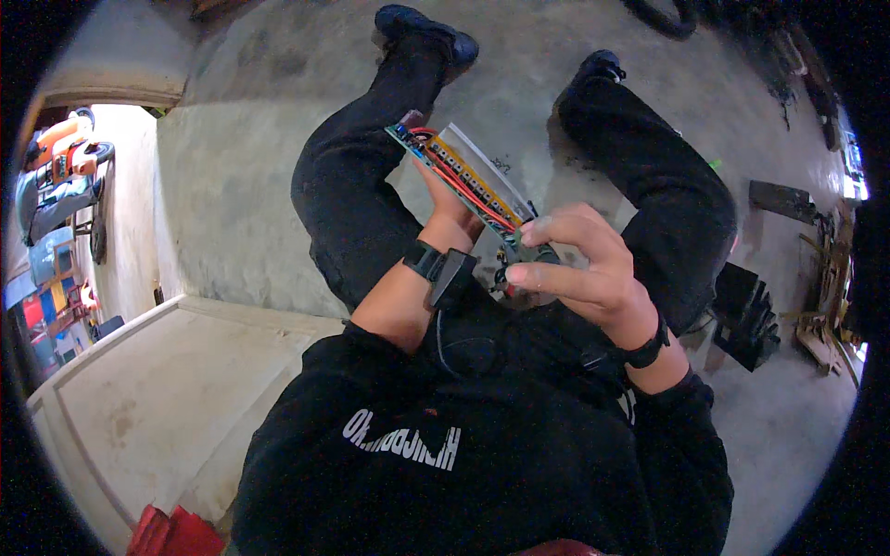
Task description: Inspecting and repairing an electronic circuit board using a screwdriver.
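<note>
A long circuit board (456, 183) is held up at a slant above my lap. Red wires run along it, beside a yellow strip with a row of small dark parts and a pale metal heat sink (473, 153). My left hand (445, 196) is closed round it from below, its fingers mostly hidden behind the board. At the board's near right end, my right hand (593, 264) grips with thumb and forefinger. Small dark components (505, 259) show around those fingertips, too small to tell apart.
My legs (362, 167) are bent on the grey concrete floor (250, 195). A pale panel (176, 389) lies at the left, with red cloth (171, 533) near its lower edge. Dark pieces (744, 320) and a grey block (783, 199) lie at the right. An orange motorbike (65, 148) shows through the left opening.
</note>
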Available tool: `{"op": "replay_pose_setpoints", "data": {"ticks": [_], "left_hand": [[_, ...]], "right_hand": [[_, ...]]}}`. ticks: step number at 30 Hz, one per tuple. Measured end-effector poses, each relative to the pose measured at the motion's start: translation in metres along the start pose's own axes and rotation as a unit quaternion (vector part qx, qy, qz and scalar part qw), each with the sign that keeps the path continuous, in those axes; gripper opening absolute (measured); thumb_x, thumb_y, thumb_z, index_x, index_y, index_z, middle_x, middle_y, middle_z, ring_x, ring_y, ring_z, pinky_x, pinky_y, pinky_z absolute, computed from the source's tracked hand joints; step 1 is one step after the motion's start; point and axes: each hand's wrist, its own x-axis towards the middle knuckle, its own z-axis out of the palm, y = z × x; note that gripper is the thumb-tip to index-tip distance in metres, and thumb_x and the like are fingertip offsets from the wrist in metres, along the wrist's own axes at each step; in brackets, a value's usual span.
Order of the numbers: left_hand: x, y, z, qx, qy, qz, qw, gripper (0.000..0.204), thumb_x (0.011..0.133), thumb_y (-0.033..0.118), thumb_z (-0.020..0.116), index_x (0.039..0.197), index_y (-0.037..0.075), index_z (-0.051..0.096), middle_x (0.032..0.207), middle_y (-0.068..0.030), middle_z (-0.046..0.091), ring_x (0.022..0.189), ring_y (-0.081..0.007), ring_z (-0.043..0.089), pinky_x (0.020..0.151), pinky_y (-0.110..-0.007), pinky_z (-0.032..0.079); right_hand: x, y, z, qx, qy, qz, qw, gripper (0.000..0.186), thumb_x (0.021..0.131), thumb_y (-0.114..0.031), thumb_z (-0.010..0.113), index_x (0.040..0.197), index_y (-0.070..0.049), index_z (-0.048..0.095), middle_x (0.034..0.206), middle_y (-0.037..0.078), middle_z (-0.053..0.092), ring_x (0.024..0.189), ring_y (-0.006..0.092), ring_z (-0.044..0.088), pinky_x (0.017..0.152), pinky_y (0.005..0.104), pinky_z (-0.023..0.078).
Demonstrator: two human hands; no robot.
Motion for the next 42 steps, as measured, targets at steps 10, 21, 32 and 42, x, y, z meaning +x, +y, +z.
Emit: {"op": "replay_pose_setpoints", "data": {"ticks": [10,21,32,42], "left_hand": [[0.006,0.002,-0.008,-0.007,-0.002,-0.015,1.000,0.089,0.084,0.085,0.023,0.130,0.015,0.051,0.125,-0.0078,0.055,0.111,-0.0286,0.053,0.096,-0.047,0.044],[-0.005,-0.001,0.001,-0.022,0.020,-0.010,0.999,0.086,0.086,0.082,0.020,0.127,0.015,0.053,0.121,-0.0106,0.055,0.110,-0.0317,0.052,0.095,-0.050,0.043],[0.000,0.002,-0.003,-0.017,0.012,-0.014,1.000,0.083,0.087,0.081,0.018,0.127,0.016,0.052,0.119,-0.0086,0.055,0.105,-0.0290,0.054,0.090,-0.048,0.046],[-0.008,0.012,0.009,-0.001,0.041,0.005,0.999,0.087,0.085,0.083,0.018,0.127,0.015,0.051,0.118,-0.0104,0.056,0.102,-0.0310,0.056,0.087,-0.048,0.049]], "right_hand": [[0.005,-0.007,0.006,0.001,-0.008,0.024,1.000,0.040,0.079,-0.004,0.068,0.116,-0.020,0.068,0.109,0.007,0.064,0.098,0.0295,0.065,0.082,0.0374,0.055],[-0.004,-0.005,0.025,-0.094,0.117,0.033,0.988,0.044,0.074,-0.011,0.077,0.117,-0.013,0.067,0.102,0.009,0.064,0.088,0.0257,0.067,0.069,0.0348,0.057],[0.001,0.001,0.008,-0.046,-0.008,0.026,0.999,0.053,0.077,0.000,0.065,0.127,-0.017,0.060,0.122,0.012,0.063,0.104,0.0328,0.065,0.084,0.0369,0.056],[0.007,-0.011,0.002,-0.094,-0.053,0.074,0.991,0.049,0.077,-0.004,0.064,0.121,-0.025,0.065,0.118,0.004,0.063,0.085,0.0236,0.068,0.065,0.0312,0.056]]}}
